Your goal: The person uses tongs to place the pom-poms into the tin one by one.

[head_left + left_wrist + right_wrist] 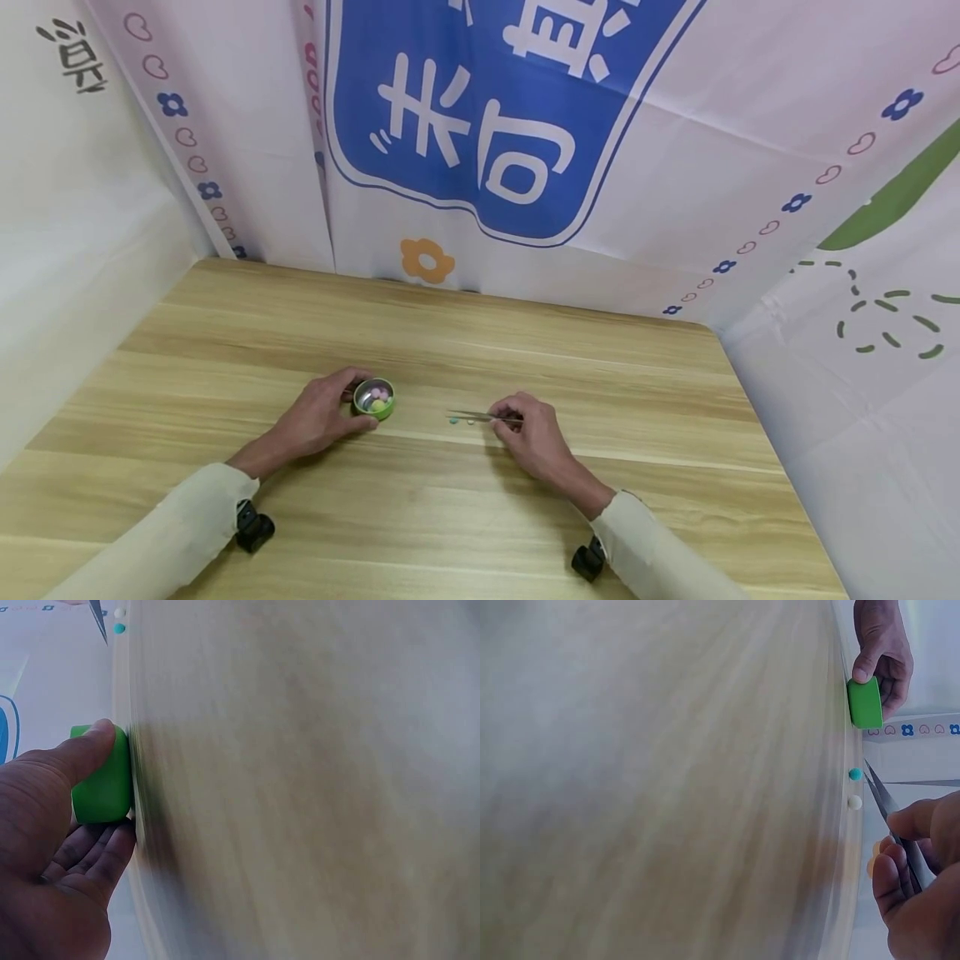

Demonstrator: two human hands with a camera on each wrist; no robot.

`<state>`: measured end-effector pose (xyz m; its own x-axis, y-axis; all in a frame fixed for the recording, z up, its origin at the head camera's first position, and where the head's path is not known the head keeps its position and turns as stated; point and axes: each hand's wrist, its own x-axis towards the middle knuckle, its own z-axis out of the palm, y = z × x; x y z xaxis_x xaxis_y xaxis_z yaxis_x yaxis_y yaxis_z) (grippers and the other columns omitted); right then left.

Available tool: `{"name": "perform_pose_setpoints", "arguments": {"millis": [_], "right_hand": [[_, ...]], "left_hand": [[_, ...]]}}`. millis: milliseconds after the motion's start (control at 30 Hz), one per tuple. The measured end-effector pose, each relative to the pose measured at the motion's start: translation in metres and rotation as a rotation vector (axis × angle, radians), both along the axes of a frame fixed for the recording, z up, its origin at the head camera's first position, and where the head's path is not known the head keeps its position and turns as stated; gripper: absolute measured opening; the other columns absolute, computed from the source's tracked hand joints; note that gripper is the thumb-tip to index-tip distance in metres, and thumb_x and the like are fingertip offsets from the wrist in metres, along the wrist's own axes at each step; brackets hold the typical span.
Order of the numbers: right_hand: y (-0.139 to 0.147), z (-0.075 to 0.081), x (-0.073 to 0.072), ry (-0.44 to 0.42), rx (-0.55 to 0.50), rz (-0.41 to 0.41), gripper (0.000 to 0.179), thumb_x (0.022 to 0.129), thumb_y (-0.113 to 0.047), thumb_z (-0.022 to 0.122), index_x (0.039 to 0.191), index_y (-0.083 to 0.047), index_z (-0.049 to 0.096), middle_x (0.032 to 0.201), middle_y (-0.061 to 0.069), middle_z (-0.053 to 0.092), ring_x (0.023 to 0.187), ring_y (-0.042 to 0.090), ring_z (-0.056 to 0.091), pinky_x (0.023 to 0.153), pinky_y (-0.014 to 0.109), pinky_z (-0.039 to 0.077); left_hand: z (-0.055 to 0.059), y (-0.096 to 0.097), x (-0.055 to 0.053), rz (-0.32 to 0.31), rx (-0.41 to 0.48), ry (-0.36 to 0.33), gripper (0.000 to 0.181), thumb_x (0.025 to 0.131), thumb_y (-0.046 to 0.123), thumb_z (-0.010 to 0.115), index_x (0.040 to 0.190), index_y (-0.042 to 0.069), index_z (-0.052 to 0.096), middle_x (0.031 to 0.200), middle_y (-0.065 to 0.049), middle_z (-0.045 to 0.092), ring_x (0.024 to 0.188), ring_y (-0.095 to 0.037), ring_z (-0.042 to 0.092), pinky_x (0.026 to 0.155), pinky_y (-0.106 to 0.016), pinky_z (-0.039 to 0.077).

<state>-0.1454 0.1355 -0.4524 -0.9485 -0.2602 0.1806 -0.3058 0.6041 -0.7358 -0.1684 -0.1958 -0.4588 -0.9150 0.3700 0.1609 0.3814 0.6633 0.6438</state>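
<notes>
My left hand (318, 415) grips a small green bowl (105, 784) with a metal inside, thumb on the near side and fingers around the back. Pink and yellow beads (379, 404) lie in it. My right hand (534, 433) pinches metal tweezers (471, 415) whose tips point left, toward the bowl. Below the tweezer tips, a teal bead (856, 774) and a whitish bead (855, 802) sit side by side on the wooden table. In the right wrist view the tips are close beside the teal bead, with nothing between them.
The wooden table (420, 517) extends around both hands. Behind it hangs a printed cloth (255, 167), with more white cloth along the left and right sides. A black wrist camera (255, 531) is strapped under the left sleeve, another (588, 560) under the right.
</notes>
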Motion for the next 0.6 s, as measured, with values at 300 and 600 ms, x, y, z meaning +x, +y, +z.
{"name": "perform_pose_setpoints", "arguments": {"millis": [300,600], "right_hand": [[0.0037,-0.0017,0.0033,-0.019,0.019,0.008,0.006,0.089,-0.005,0.069,0.094,-0.007,0.072,0.087,0.0,0.066,0.075,0.007,0.059,0.064,0.018,0.051],[0.0052,-0.0017,0.0031,-0.016,0.021,0.009,0.006,0.089,-0.006,0.069,0.093,-0.007,0.073,0.086,-0.002,0.066,0.076,0.007,0.06,0.065,0.018,0.052]], "left_hand": [[-0.0011,-0.0002,0.0,-0.006,0.016,0.0,0.057,0.078,0.018,0.084,0.126,0.001,0.057,0.112,-0.014,0.068,0.101,-0.028,0.069,0.085,-0.043,0.057],[-0.0009,-0.0014,0.0,0.001,0.014,-0.011,0.058,0.079,0.02,0.084,0.127,0.001,0.056,0.113,-0.014,0.068,0.102,-0.028,0.068,0.086,-0.044,0.057]]}}
